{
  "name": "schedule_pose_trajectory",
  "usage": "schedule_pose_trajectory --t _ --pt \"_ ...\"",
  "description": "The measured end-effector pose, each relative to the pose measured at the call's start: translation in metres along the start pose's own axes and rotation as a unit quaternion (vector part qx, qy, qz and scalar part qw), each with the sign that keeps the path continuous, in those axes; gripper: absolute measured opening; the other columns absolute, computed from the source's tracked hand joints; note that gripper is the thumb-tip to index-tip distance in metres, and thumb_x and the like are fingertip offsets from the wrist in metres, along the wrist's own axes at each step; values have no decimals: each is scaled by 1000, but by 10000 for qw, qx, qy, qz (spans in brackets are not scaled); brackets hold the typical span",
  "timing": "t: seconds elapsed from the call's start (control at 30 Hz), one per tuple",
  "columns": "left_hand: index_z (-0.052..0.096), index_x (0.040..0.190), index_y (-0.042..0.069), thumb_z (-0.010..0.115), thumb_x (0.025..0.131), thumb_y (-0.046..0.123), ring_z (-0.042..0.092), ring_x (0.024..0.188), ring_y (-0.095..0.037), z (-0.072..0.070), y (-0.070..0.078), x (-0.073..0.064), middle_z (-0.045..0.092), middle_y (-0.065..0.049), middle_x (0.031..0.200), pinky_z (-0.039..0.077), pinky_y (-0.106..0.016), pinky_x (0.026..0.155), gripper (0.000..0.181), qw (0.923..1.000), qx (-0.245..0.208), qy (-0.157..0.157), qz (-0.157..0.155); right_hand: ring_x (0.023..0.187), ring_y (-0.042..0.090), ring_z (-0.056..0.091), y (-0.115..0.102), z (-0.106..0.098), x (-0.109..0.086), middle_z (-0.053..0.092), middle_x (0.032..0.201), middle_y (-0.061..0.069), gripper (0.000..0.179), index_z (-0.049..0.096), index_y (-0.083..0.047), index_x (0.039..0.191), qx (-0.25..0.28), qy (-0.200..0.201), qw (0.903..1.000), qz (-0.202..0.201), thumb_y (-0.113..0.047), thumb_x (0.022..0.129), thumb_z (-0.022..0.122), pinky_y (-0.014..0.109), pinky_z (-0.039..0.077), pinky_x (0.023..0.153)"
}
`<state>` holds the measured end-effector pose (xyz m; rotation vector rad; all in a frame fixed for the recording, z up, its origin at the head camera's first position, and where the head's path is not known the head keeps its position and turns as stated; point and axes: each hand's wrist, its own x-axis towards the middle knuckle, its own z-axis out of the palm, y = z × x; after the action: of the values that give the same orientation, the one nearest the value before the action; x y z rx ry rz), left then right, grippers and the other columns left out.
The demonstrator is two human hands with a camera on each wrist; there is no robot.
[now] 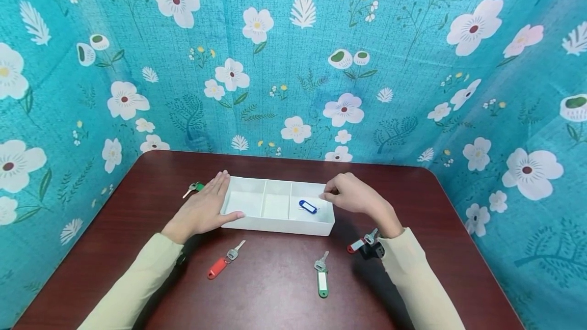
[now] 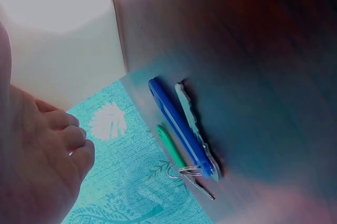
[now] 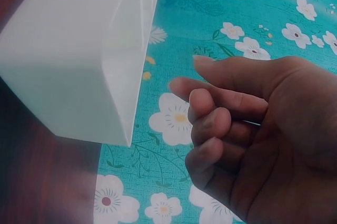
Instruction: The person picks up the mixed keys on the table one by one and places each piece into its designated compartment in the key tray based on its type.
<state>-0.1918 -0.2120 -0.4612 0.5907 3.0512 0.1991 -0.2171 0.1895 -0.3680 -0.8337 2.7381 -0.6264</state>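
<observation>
A white three-compartment tray (image 1: 279, 225) stands on the table. My left hand (image 1: 202, 208) rests over its left end with straight fingers and the thumb across the front rim. Above the tray's right end, my right hand (image 3: 253, 124) has loosely curled fingers and holds nothing. A blue key tag (image 1: 308, 207) lies in the right compartment below it; its key is hard to make out. Beside the left hand, in the left wrist view, lie a key with a blue tag (image 2: 176, 121) and one with a green tag (image 2: 169, 146).
In front of the tray lie a key with a red tag (image 1: 217, 268) and a key with a green tag (image 1: 323, 283). Another red-tagged key (image 1: 355, 246) is by the right forearm. A floral turquoise cloth (image 1: 284, 65) hangs behind the dark table (image 1: 266, 289).
</observation>
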Motion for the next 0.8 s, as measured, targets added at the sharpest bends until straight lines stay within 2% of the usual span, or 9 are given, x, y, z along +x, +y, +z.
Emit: schedule_pose_trajectory --t 0.17,0.5,0.8 --pt "16 166 -3 46 92 86 16 165 -40 -1 0 0 15 -20 176 26 -51 132 120 10000 21 53 18 51 6 31 2 -1 -3 40 58 -10 16 81 -17 89 46 44 10000 49 -19 101 70 24 33 53" --pt "17 166 -2 44 91 88 16 165 -39 2 -1 -1 16 -20 177 26 -51 132 121 10000 -58 69 8 52 8 37 9 3 -12 46 59 -8 12 83 -16 97 273 58 9995 143 -19 100 72 24 36 52" --pt "16 166 -2 48 91 85 17 165 -40 1 -1 -1 17 -20 176 27 -52 132 119 9999 -84 90 21 51 6 33 12 4 -19 38 56 -9 18 81 -18 86 249 205 9994 156 -20 101 71 23 34 52"
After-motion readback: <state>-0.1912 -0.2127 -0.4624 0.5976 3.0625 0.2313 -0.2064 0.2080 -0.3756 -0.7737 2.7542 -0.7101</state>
